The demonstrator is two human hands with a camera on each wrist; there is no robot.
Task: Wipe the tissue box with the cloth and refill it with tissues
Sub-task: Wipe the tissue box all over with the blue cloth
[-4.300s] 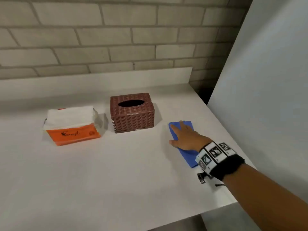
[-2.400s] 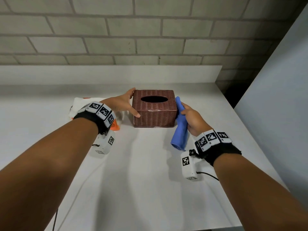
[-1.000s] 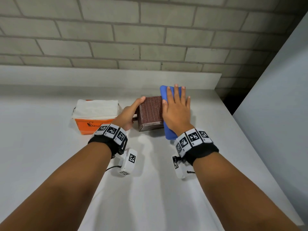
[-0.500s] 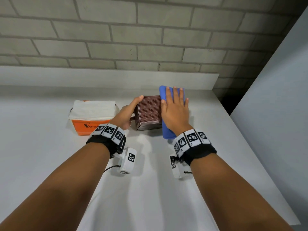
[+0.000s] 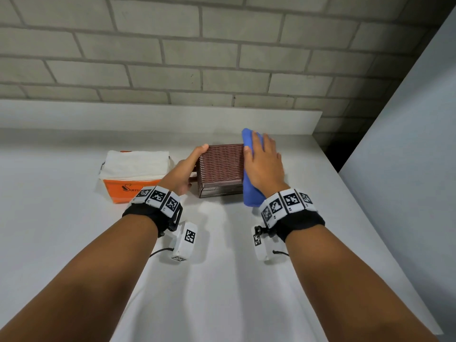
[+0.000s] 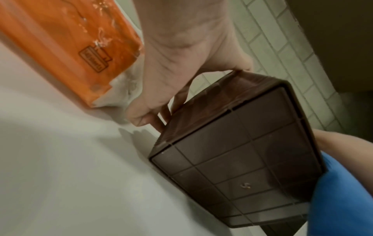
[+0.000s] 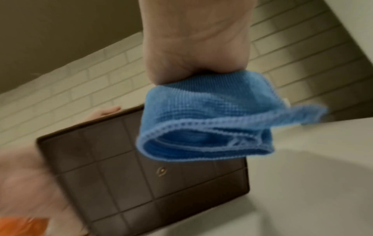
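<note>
We take the tissue box (image 5: 220, 169) as our landmark on the bench (image 5: 222, 280). The tissue pack (image 5: 132, 176) lies to its left, our left hand (image 5: 183, 172) between them, touching the box. Our right hand (image 5: 264, 166) presses the cloth (image 5: 249, 193) against its right side. The wall (image 5: 222, 58) stands behind it.

Both forearms are bare, with no sleeves. The left hand (image 5: 183, 172) and the right hand (image 5: 264, 166) wear no gloves or rings. Each wrist carries a black fabric band (image 5: 150, 217) topped by a row of white blocks printed with black square fiducial markers (image 5: 158, 197). Below each wrist hangs a small white camera housing (image 5: 185, 241), rounded at the corners and bearing its own black-and-white marker. A thin black cable (image 5: 160, 251) loops from the left housing; a short black lead shows at the right one (image 5: 260, 244).
</note>
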